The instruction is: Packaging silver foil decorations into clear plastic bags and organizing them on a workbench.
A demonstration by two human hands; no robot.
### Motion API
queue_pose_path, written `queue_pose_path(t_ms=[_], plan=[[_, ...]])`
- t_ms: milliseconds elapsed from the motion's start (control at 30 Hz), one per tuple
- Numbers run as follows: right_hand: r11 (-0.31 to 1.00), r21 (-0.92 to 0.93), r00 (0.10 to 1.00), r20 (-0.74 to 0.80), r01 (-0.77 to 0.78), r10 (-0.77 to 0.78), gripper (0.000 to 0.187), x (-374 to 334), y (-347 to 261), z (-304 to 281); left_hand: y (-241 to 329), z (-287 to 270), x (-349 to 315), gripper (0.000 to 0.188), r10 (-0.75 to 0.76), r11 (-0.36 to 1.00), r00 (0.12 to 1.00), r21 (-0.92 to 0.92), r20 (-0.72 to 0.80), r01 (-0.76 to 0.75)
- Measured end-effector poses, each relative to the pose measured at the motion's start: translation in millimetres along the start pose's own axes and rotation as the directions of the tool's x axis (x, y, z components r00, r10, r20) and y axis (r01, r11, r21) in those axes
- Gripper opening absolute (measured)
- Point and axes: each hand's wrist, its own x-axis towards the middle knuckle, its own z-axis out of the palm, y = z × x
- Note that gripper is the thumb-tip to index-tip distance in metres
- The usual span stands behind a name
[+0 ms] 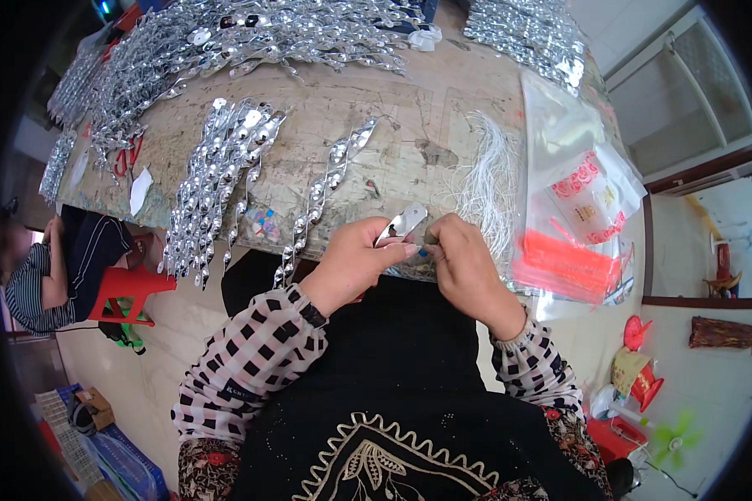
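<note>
Worktable point(434, 96), near edge: left hand point(353, 257) pinches shiny silver strip point(404, 224), seemingly steadying it; right hand point(466, 260) pinched together, contents unclear.

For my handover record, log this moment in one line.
Left hand: holds silver strip | right hand: beside it, grip unclear | table: white strings, silver spirals, clear bag

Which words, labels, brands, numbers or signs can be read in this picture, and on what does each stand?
Left checked sleeve: a short line of dark lettering, not transcribed here.
White packet with pink flower print: small marks near its middle, too small to read.
Silver piece in the left hand: no lettering that I can make out.
</note>
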Motion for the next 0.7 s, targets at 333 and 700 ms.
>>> queue_pose_path(t_ms=[333, 700], plan=[[0.984, 0.173, 0.999, 0.034, -0.036, 0.030, 0.017, -1, -7, 10, 12, -11, -14, 0.015, -0.065, 0.998, 0.997, -0.017, -0.048, 0.064], [0.976, 0.217, 0.990, 0.131, 0.031, -0.061, 0.007, 10, -24, 11, 1, -34, -33, 0.017, -0.039, 0.999, 0.998, -0.031, -0.049, 0.037]])
